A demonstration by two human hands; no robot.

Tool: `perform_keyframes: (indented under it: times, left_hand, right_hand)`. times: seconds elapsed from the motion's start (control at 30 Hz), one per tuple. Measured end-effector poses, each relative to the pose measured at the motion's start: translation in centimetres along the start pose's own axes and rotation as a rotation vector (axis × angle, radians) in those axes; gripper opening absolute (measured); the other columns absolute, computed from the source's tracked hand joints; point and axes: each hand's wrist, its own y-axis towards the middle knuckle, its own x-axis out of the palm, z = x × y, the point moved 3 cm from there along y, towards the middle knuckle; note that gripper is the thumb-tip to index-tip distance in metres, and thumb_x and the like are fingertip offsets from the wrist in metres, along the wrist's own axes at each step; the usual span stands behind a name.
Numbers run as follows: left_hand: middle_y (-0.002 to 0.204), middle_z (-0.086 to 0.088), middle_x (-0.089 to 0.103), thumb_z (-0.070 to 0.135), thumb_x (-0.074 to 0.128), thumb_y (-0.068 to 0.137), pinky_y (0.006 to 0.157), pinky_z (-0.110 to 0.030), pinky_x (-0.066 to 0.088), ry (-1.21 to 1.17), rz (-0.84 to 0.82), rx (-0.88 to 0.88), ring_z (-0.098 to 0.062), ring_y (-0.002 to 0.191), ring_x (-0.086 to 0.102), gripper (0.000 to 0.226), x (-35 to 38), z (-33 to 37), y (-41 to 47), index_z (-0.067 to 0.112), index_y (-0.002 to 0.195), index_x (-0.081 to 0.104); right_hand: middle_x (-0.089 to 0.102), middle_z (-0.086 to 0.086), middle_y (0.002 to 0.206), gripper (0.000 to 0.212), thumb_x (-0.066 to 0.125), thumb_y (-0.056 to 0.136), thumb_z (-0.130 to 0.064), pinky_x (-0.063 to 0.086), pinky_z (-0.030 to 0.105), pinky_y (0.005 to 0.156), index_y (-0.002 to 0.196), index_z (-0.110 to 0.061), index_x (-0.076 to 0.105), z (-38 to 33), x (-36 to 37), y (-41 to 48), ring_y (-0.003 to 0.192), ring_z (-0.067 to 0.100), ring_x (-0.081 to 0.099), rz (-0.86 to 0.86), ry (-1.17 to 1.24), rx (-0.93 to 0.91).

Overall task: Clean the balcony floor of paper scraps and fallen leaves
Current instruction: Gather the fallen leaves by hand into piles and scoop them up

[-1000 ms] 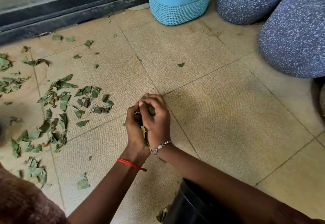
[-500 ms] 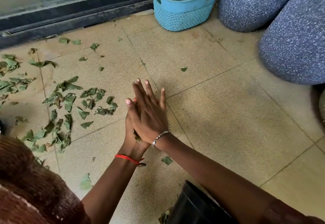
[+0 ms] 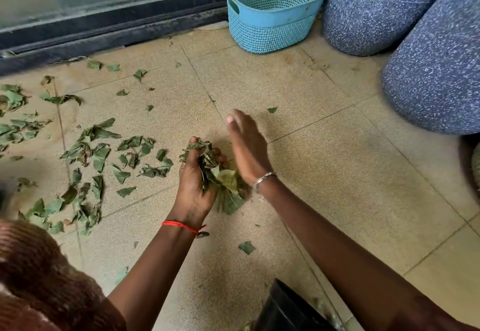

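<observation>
My left hand (image 3: 193,178) grips a bunch of green leaves (image 3: 224,182) above the tiled floor, fingers curled round them. Just to the right, my right hand (image 3: 246,146) is held flat with straight fingers, blurred, its heel beside the bunch. Many torn green leaves (image 3: 88,154) lie scattered over the floor at the left. Single scraps lie near my forearms (image 3: 246,247) and farther out (image 3: 272,109). A black bin (image 3: 283,310) shows at the bottom edge under my right arm.
A light-blue perforated basket (image 3: 272,29) stands at the back by the dark sliding-door track (image 3: 104,34). Two large speckled blue-grey pots (image 3: 376,11) (image 3: 436,71) fill the right side. Beige tiles (image 3: 350,174) lie bare at the right.
My hands were clasped, then pressed flat together. Now they have parted: the right hand has swung away to the right and the left holds the leaf bunch alone.
</observation>
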Motion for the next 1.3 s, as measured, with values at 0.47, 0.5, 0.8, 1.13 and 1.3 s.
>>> perform_keyframes:
  times: [0.47,0.5,0.8,1.13,1.3]
  left_hand:
    - [0.071,-0.002,0.052,0.031,0.082,0.063,0.054,-0.021,0.049,-0.132,-0.086,0.032,-0.011,0.058,0.051,0.041,-1.6,2.5,-0.3,0.017,0.084,0.050]
    - [0.070,-0.001,0.053,0.031,0.084,0.061,0.055,-0.021,0.049,-0.131,-0.096,0.029,-0.011,0.058,0.052,0.044,-1.8,2.7,-0.4,0.017,0.084,0.049]
    - [0.064,0.003,0.051,0.028,0.034,0.102,0.054,-0.018,0.045,-0.081,-0.052,0.069,-0.008,0.053,0.050,0.025,-3.2,4.3,-1.8,0.018,0.081,0.045]
    - [0.068,0.002,0.056,0.029,0.039,0.101,0.055,-0.020,0.049,-0.019,-0.011,0.100,-0.008,0.055,0.053,0.022,-5.3,4.4,-1.8,0.019,0.086,0.051]
    - [0.070,0.001,0.056,0.026,0.068,0.080,0.052,-0.020,0.048,-0.042,-0.005,0.074,-0.009,0.055,0.053,0.022,-6.3,4.0,-1.6,0.019,0.089,0.050]
  right_hand:
    - [0.014,0.002,0.155,0.052,0.026,0.099,-0.037,0.004,0.031,0.118,0.147,-0.015,0.022,4.1,-2.2,0.2,0.143,0.011,0.008,-0.256,-0.398,-0.270]
    - [0.017,0.003,0.154,0.056,0.024,0.097,-0.043,0.005,0.028,0.117,0.146,-0.015,0.024,3.5,-1.9,-1.2,0.141,0.009,0.009,-0.287,-0.357,-0.319]
    - [0.004,0.008,0.157,0.130,0.053,0.053,-0.083,0.001,0.035,0.117,0.148,-0.015,-0.004,3.5,-0.6,-8.7,0.144,0.017,0.003,-0.488,-0.538,-0.619]
    - [0.047,0.016,0.135,0.063,0.044,0.081,-0.054,0.046,0.036,0.096,0.122,-0.007,0.052,0.9,4.0,-6.4,0.127,0.031,0.045,-0.214,-0.380,-0.548]
    - [0.062,0.017,0.113,0.022,0.053,0.085,-0.011,0.050,0.027,0.090,0.096,0.001,0.067,0.8,3.5,-7.4,0.105,0.025,0.062,-0.206,-0.201,-0.655]
